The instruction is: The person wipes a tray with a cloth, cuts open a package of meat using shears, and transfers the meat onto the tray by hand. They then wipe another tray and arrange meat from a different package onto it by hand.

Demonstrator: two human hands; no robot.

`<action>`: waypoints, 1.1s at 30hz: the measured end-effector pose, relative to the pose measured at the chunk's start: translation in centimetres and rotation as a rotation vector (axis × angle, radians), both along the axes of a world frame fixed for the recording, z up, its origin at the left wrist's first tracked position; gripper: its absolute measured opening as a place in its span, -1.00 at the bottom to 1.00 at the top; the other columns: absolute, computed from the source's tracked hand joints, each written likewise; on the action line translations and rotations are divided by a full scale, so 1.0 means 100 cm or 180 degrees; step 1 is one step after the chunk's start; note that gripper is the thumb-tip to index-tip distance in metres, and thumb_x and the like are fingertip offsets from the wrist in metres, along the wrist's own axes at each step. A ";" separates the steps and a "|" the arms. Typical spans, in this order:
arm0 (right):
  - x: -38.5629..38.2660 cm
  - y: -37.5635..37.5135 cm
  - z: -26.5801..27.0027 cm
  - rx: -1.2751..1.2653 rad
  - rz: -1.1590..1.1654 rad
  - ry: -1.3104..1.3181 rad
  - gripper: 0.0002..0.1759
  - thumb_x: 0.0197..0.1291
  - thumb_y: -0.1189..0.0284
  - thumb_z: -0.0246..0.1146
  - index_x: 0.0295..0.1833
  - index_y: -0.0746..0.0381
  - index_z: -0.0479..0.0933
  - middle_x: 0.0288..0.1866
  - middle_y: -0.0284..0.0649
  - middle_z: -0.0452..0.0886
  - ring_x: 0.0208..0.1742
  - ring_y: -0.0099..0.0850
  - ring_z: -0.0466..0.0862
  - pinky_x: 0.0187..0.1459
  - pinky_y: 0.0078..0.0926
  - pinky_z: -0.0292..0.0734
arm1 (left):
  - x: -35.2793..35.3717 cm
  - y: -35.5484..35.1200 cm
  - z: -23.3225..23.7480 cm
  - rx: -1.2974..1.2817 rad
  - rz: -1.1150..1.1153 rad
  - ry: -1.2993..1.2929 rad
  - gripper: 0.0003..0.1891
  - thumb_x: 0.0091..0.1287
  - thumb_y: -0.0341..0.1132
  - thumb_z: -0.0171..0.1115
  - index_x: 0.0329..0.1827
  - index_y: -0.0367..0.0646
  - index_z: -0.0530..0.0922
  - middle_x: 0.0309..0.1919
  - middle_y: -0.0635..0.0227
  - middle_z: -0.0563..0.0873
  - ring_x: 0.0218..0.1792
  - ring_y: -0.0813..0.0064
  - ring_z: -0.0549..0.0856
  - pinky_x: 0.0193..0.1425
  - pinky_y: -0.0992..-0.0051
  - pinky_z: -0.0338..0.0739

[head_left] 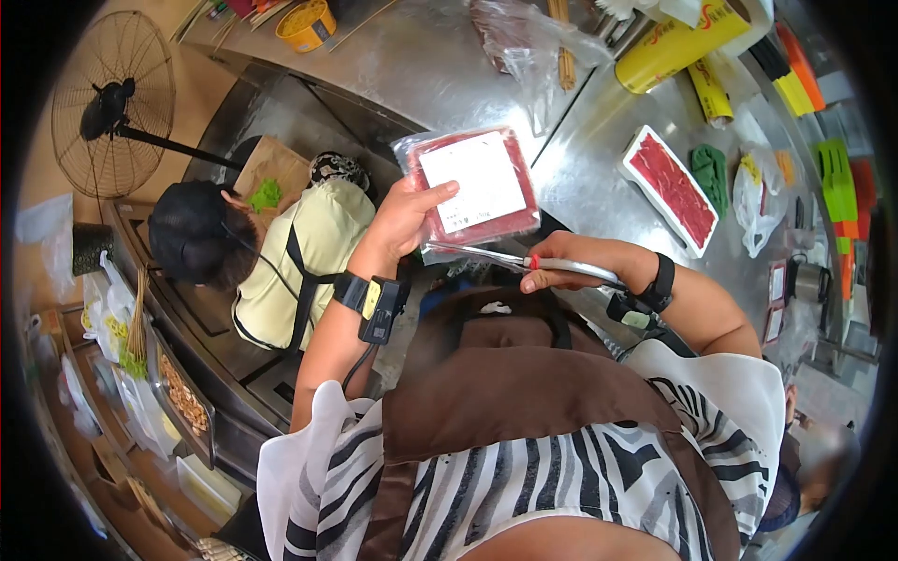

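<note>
In my left hand [409, 213] is a clear sealed pack of red meat [477, 187] with a large white label facing up, my thumb lying on the label. My right hand [571, 262] is closed round the handles of metal scissors [482, 252]. Their blades point left and lie along the lower edge of the pack. To the right, a white tray of red sliced meat [673, 187] rests on the steel table [580, 154], beside a green cloth [709, 178].
Yellow rolls [678, 47] and a plastic bag with sticks [566, 47] lie at the back. A person in a black cap [196, 234] is at the left by a cutting board [271, 168], near a standing fan [112, 107]. Another person [814, 458] is at the lower right.
</note>
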State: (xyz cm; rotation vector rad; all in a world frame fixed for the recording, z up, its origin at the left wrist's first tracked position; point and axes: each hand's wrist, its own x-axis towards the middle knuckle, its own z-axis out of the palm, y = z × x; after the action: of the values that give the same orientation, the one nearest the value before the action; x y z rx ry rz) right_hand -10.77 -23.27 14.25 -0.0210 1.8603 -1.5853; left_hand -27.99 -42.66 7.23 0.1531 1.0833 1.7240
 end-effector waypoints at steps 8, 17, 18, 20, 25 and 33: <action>0.038 0.026 -0.012 0.1175 -0.0099 0.0156 -0.36 0.16 -0.13 0.32 -0.14 0.33 0.53 -0.31 -0.03 0.61 -0.23 -0.24 0.61 -0.19 -0.27 0.46 | 0.004 0.002 -0.034 0.0194 0.1032 0.0176 -0.58 0.36 -0.50 0.19 0.28 -0.35 0.41 0.12 0.20 0.62 0.08 0.39 0.65 0.19 0.38 0.55; 0.045 0.091 -0.099 0.3442 -0.2582 0.0020 -0.40 0.18 0.13 0.29 0.19 0.31 0.42 -0.15 0.15 0.65 -0.03 0.08 0.63 -0.03 -0.15 0.53 | 0.007 -0.008 -0.057 0.0200 0.1527 -0.0432 -0.52 0.51 -0.14 0.07 0.32 -0.33 0.37 0.21 0.21 0.57 0.17 0.35 0.59 0.28 0.33 0.49; 0.036 0.097 -0.109 0.3603 -0.2782 -0.0161 -0.37 0.16 0.16 0.26 0.25 0.32 0.36 -0.05 0.20 0.63 0.05 0.11 0.61 0.01 -0.11 0.52 | 0.009 -0.006 -0.058 0.0190 0.1528 -0.0429 -0.52 0.51 -0.14 0.07 0.32 -0.33 0.37 0.21 0.21 0.57 0.17 0.35 0.59 0.28 0.33 0.49; 0.026 0.110 -0.134 0.3841 -0.2750 0.0142 -0.34 0.13 0.21 0.26 0.28 0.32 0.32 -0.01 0.19 0.61 0.05 0.09 0.60 0.03 -0.11 0.51 | 0.013 -0.006 -0.060 0.0163 0.1476 -0.0418 -0.46 0.53 -0.05 -0.01 0.35 -0.33 0.32 0.25 0.21 0.54 0.23 0.35 0.55 0.32 0.32 0.44; 0.014 0.089 -0.121 0.5133 -0.2193 0.1407 -0.50 0.09 0.40 0.21 0.18 0.32 0.45 0.02 0.08 0.59 0.05 -0.03 0.58 0.12 -0.18 0.46 | 0.019 -0.011 -0.067 0.0121 0.1468 -0.0492 -0.45 0.53 -0.04 -0.01 0.36 -0.32 0.31 0.27 0.21 0.53 0.24 0.35 0.55 0.34 0.32 0.43; -0.043 0.011 -0.112 0.0256 -0.2396 0.0771 -0.83 0.36 0.48 0.17 -0.05 0.30 0.61 -0.16 -0.33 0.66 -0.24 -0.57 0.61 -0.17 -0.64 0.52 | 0.033 -0.010 -0.064 -0.0071 0.1365 -0.0455 -0.43 0.53 -0.01 -0.03 0.35 -0.35 0.32 0.27 0.18 0.53 0.25 0.34 0.54 0.36 0.33 0.42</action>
State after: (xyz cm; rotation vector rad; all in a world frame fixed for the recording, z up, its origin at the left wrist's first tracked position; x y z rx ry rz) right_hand -15.07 -22.14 3.05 0.6134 2.2719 -2.0583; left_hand -24.66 -43.70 0.85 -0.2304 1.0813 2.0651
